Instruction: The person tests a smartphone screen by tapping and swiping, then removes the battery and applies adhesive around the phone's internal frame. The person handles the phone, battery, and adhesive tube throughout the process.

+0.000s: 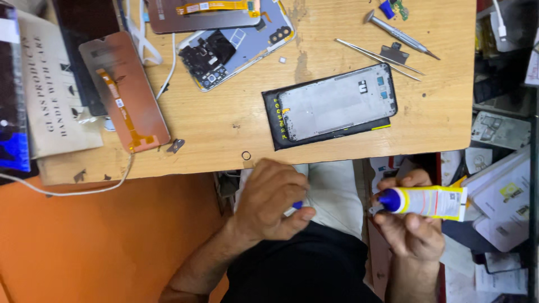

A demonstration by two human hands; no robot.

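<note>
The right hand (412,227) is gripping a glue tube (429,202) below the table's (224,129) front edge; left hand (272,199) fingers are pinching its blue cap (296,206).

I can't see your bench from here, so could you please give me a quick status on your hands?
Right hand holds glue tube. Left hand pinches small blue cap. Phone frame on table, untouched.

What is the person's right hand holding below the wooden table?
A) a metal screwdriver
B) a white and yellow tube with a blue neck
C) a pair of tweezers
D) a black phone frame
B: the right hand grips the white and yellow tube; the other three things lie on the wooden table.
</note>
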